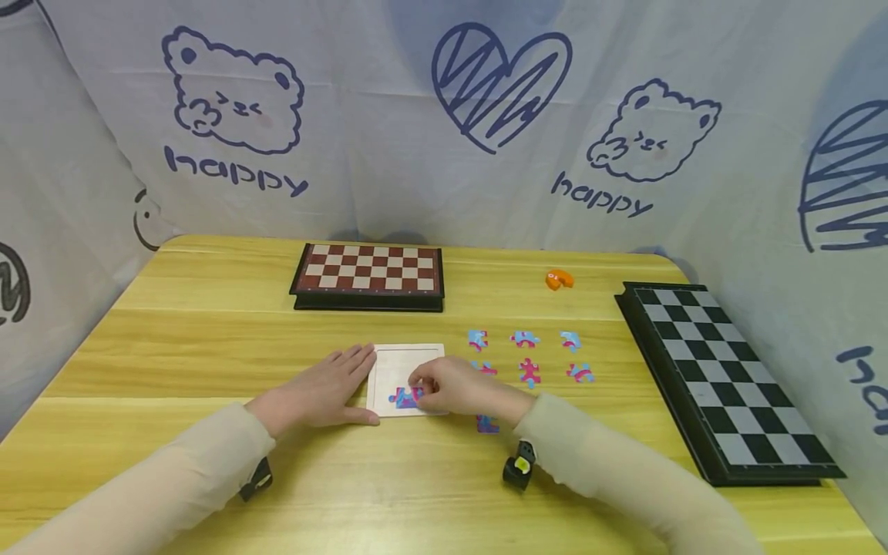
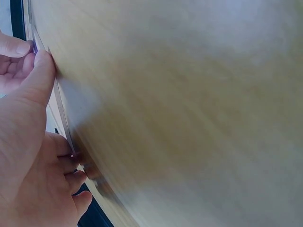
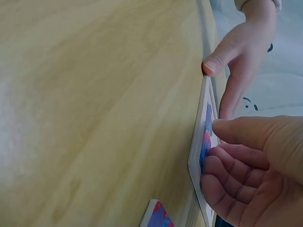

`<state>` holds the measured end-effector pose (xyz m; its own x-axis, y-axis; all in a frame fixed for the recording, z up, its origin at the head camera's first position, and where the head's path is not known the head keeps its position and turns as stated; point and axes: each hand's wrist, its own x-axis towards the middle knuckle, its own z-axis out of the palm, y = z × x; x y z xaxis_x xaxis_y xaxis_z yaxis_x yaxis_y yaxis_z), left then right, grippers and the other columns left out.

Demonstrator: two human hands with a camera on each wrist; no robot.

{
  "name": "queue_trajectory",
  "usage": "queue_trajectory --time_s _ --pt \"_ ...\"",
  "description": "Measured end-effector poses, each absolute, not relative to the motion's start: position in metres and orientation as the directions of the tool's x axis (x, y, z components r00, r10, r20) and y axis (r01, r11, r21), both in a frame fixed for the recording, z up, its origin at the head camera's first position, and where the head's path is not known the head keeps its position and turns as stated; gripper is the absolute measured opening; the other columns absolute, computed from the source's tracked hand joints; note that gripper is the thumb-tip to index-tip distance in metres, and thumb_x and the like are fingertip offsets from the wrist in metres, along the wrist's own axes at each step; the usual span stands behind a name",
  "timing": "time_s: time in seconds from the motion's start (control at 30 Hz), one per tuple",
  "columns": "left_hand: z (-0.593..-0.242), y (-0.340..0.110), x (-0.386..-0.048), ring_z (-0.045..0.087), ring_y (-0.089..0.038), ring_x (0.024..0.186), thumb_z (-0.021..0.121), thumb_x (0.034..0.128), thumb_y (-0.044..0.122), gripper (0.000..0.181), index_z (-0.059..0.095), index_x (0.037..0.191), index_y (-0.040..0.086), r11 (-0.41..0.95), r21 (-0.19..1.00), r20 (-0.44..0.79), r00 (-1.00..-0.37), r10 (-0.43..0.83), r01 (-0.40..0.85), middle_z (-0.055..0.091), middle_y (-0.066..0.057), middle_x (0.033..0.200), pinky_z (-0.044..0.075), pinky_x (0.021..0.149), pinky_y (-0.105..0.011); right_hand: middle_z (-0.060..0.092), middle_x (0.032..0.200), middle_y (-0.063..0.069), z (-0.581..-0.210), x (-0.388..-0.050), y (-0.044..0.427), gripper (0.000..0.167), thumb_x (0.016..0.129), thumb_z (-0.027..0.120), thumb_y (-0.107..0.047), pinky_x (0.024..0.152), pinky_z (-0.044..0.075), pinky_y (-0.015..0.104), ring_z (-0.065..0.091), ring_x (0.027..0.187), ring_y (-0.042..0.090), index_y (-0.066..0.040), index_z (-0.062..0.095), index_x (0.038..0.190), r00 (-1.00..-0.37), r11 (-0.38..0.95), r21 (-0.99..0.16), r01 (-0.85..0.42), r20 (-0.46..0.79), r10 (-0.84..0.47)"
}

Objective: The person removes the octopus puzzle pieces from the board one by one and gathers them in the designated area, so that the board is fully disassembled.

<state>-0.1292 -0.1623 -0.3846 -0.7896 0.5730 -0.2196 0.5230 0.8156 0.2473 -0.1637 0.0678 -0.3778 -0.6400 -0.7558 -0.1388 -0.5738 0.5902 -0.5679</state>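
In the head view, a white square puzzle tray lies on the table. My left hand rests with its fingers extended along the tray's left edge, its thumb at the near left corner. Over the tray's near right part, my right hand has curled fingers and pinches a blue, purple and pink puzzle piece, partly hidden by the fingertips. Beside those fingertips, puzzle pieces lie along the tray's near side; whether they are joined I cannot tell. A loose purple piece lies right of the tray.
Several loose blue and pink pieces lie in rows right of the tray. Behind it stands a brown checkered board box. A black and grey chessboard lies at the right, and a small orange object at the back.
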Motion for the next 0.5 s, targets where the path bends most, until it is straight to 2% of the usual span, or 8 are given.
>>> queue_trajectory --time_s 0.1,0.23,0.5 --pt "-0.3847 -0.1624 -0.1294 0.015 -0.037 0.135 0.05 0.0848 0.06 0.094 0.021 0.142 -0.008 0.816 0.244 -0.223 -0.789 0.573 0.524 0.015 -0.023 0.148 0.015 0.107 -0.049 0.049 0.061 -0.006 -0.3786 -0.1632 0.066 0.025 0.083 0.065 -0.008 0.051 0.033 0.018 0.04 0.053 0.005 -0.002 0.066 0.107 -0.632 0.595 -0.534 -0.6 -0.139 -0.762" --pt "-0.3852 -0.1623 -0.1297 0.015 -0.037 0.135 0.05 0.0847 0.06 0.094 0.021 0.142 -0.008 0.817 0.242 -0.223 -0.789 0.573 0.524 0.015 -0.024 0.148 0.015 0.107 -0.049 0.045 0.064 -0.004 -0.3788 -0.1613 0.0643 0.016 0.083 0.066 -0.01 0.053 0.031 0.02 0.039 0.058 0.009 -0.006 0.068 0.098 -0.623 0.608 -0.468 -0.642 -0.144 -0.769" --pt "-0.3855 -0.1621 -0.13 0.016 -0.038 0.135 0.051 0.085 0.059 0.093 0.022 0.142 -0.009 0.816 0.236 -0.215 -0.79 0.574 0.528 0.016 -0.024 0.148 0.015 0.107 -0.049 0.044 0.069 -0.004 -0.3785 -0.1555 0.0638 0.019 0.084 0.067 -0.012 0.055 0.031 0.02 0.039 0.062 0.009 -0.006 0.07 0.102 -0.636 0.626 -0.402 -0.668 -0.127 -0.761"
